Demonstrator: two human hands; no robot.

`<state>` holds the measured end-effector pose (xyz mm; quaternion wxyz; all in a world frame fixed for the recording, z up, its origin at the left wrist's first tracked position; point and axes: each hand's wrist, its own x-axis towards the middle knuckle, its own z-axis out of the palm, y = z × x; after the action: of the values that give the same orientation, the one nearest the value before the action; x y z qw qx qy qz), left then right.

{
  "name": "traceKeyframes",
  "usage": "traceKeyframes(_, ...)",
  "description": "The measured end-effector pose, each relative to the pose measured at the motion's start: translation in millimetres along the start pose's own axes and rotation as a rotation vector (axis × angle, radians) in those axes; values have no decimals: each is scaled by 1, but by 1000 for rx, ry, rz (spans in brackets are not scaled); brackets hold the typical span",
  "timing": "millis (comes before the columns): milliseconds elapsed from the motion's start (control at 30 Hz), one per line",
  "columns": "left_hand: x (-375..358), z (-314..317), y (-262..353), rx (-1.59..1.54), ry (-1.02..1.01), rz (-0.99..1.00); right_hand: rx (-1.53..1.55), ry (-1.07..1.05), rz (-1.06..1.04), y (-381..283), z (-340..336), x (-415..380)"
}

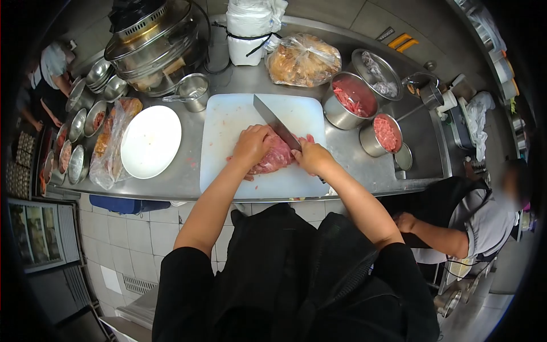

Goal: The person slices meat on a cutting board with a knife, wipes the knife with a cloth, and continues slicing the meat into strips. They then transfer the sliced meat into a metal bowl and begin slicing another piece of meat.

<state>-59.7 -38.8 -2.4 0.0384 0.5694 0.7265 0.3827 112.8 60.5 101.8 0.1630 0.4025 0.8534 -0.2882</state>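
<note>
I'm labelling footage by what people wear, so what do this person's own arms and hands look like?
The left hand and right hand are ungloved, and the forearms are bare. Plain black short sleeves end near the elbows, with no marking visible on them. No watch or bracelet shows on either wrist.

Meat (276, 157) on board (221, 128) (1 plate (149, 153) left)

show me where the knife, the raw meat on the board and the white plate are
knife (276, 121): head view, on the flat of the blade
raw meat (277, 158): head view, on its top surface
white plate (151, 153): head view, on its bare middle
</note>
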Motion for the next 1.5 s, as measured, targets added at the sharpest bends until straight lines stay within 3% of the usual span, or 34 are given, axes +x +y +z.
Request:
traceKeyframes(33, 1, -1, 0, 2, 4, 0, -3, 2, -3, 5, 1, -1)
traceKeyframes(100, 0, 0, -1, 64, 9, 41, -183, 170, -229, 25, 5, -6)
traceKeyframes(233, 2, 1, 1, 105, -30, 7, -331, -56, -126, 6, -26, -44)
traceKeyframes(367, 0, 9, -4, 93, -32, 31, -179, 10, -102, 15, 18, -2)
traceKeyframes(533, 5, 4, 2, 135, -17, -16, -65, 4, -47, 10, -2, 2)
traceKeyframes(600, 2, 4, 2, 117, 39, 9, -171, 22, -145, 13, -8, -14)
traceKeyframes(700, 2, 5, 0, 117, 37, 12, -262, -88, -105, 1, -36, -51)
traceKeyframes(800, 4, 7, 0, 126, 8, 8, -153, 38, -120, 23, 26, 7)
traceKeyframes(1000, 2, 5, -2, 82, 5, -36, -43, -3, -15, 0, 7, 1)
traceKeyframes(1033, -2, 1, -1, 86, 15, -32, -46, 6, -22, 6, 12, -1)
traceKeyframes(1100, -12, -6, -2, -6, 70, -31, -159, 221, -245, 21, 28, -6)
traceKeyframes(1233, -10, 0, -5, 122, 79, -30, -225, 151, -131, 26, 24, -4)
traceKeyframes(1400, -9, 5, -9, 181, 86, -56, -308, 247, -283, 26, -6, -40)
traceKeyframes(1500, -6, 5, -8, 248, 47, -76, -407, 112, -271, 30, -21, -61)
